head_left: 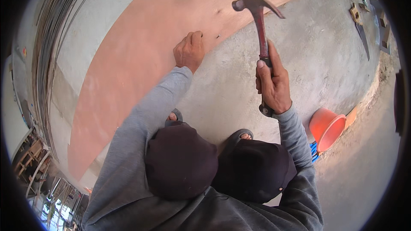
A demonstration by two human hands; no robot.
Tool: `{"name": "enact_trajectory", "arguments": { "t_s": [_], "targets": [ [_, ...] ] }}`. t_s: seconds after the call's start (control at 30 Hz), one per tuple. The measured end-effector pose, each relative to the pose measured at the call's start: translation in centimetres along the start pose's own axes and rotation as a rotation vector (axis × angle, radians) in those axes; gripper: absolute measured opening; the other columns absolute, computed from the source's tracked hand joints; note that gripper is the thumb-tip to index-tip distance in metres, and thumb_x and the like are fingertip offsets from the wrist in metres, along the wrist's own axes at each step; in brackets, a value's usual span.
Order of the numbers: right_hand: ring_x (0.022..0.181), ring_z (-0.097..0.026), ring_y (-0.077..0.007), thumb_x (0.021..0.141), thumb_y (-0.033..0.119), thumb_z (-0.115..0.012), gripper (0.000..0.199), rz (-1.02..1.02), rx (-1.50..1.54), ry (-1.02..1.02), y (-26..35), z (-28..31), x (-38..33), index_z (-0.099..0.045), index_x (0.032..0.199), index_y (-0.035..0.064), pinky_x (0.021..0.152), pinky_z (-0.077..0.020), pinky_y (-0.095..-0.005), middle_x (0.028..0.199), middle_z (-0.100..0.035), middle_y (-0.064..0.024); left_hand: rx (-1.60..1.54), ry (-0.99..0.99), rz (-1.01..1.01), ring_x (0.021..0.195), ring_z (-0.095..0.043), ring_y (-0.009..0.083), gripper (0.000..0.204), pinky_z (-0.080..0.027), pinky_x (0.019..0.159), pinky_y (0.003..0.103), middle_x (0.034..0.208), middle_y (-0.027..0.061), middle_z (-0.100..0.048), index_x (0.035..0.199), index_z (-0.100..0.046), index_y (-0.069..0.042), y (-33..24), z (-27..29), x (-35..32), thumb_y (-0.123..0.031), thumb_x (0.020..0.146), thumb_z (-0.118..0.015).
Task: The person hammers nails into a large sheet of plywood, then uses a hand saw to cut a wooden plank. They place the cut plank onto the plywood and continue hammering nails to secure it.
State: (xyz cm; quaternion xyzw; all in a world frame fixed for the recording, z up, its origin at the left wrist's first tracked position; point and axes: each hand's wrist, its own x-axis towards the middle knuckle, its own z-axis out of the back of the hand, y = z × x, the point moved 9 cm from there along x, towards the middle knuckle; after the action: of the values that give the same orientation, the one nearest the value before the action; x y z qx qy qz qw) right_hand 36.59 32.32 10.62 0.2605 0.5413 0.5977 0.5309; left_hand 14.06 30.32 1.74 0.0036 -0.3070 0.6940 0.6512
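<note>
A large reddish plywood sheet (141, 47) lies on the concrete floor (317, 47) ahead of me. My left hand (189, 51) rests on the sheet's near edge, fingers curled together as if pinching something too small to see. My right hand (273, 83) grips the handle of a claw hammer (258, 17), held upright with its dark head raised above the sheet's edge, to the right of the left hand. My knees in dark trousers and my sandalled feet show below the hands.
An orange bucket (327, 128) lies tipped on its side at the right, with something blue beside it. A trowel and other hand tools (361, 28) lie at the far right. Bundled metal rods (51, 38) run along the left.
</note>
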Motion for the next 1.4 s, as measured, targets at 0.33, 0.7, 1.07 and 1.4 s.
{"name": "enact_trajectory", "arguments": {
  "t_s": [0.33,0.7,1.07,1.4],
  "targets": [
    [0.062,-0.061,-0.0197,0.104,0.013,-0.048,0.057,0.051,-0.146,0.117,-1.5,-1.6,0.5,-0.029,0.157,0.0038,0.057,-0.0490,-0.0325,0.077,-0.062,-0.0118,-0.016,0.038,0.083,0.081,-0.071,0.0268,0.026,-0.055,0.063,0.041,0.093,0.0077,-0.071,0.106,-0.059,-0.011,1.0,-0.9,-0.3,-0.003,0.082,-0.067],
    [0.077,-0.071,-0.0310,0.096,0.003,-0.058,0.062,0.306,-0.269,0.070,-0.7,-1.8,0.5,-0.035,0.153,0.0041,0.074,-0.0554,-0.0365,0.095,-0.069,-0.0222,-0.091,-0.116,-0.020,0.076,-0.069,0.0284,0.029,-0.053,0.059,0.040,0.088,0.0077,-0.069,0.107,-0.057,-0.009,0.5,0.7,0.8,0.002,0.080,-0.065],
    [0.087,-0.072,-0.0385,0.093,0.003,-0.063,0.066,0.399,-0.370,0.075,-1.1,-1.8,0.5,-0.035,0.153,0.0077,0.074,-0.0584,-0.0421,0.105,-0.068,-0.0255,-0.077,0.014,0.235,0.085,-0.071,0.0301,0.029,-0.055,0.070,0.043,0.096,0.0093,-0.072,0.112,-0.056,-0.010,3.1,-0.5,0.1,-0.001,0.085,-0.061],
    [0.077,-0.070,-0.0386,0.098,0.012,-0.059,0.054,0.461,-0.392,0.134,-0.6,-1.3,0.8,-0.040,0.148,0.0147,0.066,-0.0580,-0.0468,0.095,-0.069,-0.0199,-0.078,-0.170,0.236,0.079,-0.070,0.0346,0.024,-0.054,0.066,0.045,0.088,0.0122,-0.070,0.110,-0.054,-0.009,3.0,0.8,-0.3,-0.005,0.087,-0.061]
  ]
}}
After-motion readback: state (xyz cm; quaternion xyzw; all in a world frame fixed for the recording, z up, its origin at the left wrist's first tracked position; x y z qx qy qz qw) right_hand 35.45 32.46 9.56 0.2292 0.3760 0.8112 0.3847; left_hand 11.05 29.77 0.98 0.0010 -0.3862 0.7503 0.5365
